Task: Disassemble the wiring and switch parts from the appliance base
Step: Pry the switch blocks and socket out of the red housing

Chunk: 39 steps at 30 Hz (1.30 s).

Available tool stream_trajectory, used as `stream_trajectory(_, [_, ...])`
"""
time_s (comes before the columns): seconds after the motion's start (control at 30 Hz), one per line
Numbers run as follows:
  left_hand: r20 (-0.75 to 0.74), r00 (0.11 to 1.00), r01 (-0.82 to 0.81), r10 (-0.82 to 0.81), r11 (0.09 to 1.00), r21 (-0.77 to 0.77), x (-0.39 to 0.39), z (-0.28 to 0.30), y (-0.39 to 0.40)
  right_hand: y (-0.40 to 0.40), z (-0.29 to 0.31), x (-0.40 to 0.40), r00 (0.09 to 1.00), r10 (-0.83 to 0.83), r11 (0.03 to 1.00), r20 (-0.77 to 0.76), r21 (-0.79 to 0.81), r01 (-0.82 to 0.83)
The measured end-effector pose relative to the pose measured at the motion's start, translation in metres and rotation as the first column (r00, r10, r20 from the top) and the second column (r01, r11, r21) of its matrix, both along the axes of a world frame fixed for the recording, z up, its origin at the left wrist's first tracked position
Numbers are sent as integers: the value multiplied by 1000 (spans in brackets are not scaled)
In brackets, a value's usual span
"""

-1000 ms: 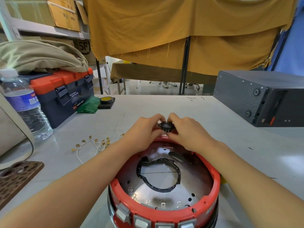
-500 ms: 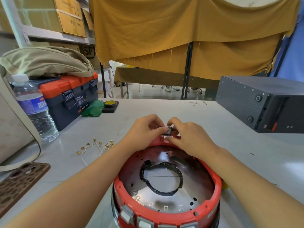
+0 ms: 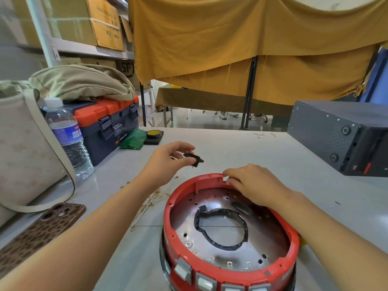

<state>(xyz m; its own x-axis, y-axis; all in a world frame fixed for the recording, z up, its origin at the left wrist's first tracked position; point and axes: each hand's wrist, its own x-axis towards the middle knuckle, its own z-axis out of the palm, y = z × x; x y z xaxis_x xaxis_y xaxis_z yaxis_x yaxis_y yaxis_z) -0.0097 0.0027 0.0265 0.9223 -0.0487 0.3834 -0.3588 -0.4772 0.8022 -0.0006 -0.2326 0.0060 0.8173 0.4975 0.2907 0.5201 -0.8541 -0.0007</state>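
Observation:
The red round appliance base (image 3: 212, 181) lies upside down near the table's front edge, its metal plate with a black ring (image 3: 222, 227) showing. Above the table, left of the base's far rim, my left hand (image 3: 168, 162) pinches a small black switch part (image 3: 194, 160) between thumb and fingers. My right hand (image 3: 254, 183) rests on the far rim of the base, its fingertips at a notch in the red edge. White wires with brass terminals (image 3: 151, 202) lie on the table to the left of the base, partly hidden by my left forearm.
A phone in a brown patterned case (image 3: 42, 229) lies at the front left. A beige bag (image 3: 19, 148), a water bottle (image 3: 67, 139) and an orange-lidded toolbox (image 3: 105, 122) stand on the left. A dark metal box (image 3: 340, 135) sits at the right.
The black switch part has come off the base's far rim. My left hand carried it up and leftward, while my right hand let go of it and settled on the rim.

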Motion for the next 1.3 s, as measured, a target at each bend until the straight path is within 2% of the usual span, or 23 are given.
stream_trajectory(0.1, [-24,995,-98,100,992,82,-3,-4,31,0,0,0,1000,-15,999,14,-41,15])
stream_trajectory(0.17, [-22,989,-139,145,972,190,-5,-9,48,1,0,0,1000,-19,998,12,-52,20])
stream_trajectory(0.27, [0,986,-155,167,918,365,-7,-18,68,2,2,-1,1000,-12,998,4,-59,12])
stream_trajectory(0.33, [11,985,-162,174,892,422,-7,-24,77,3,3,-2,1000,-13,998,6,-57,14])
stream_trajectory(0.53, [20,975,-202,221,848,490,8,-38,84,3,4,-4,1000,-24,997,11,-75,25])
stream_trajectory(0.73, [-33,972,-179,232,828,531,27,-48,82,3,4,-4,1000,-27,995,12,-93,28])
stream_trajectory(0.97, [-33,964,-185,263,758,626,40,-53,89,4,2,-2,999,-33,993,20,-110,35])
stream_trajectory(1.3, [-11,958,-225,288,770,597,43,-54,89,4,1,-1,999,-32,994,20,-105,34])
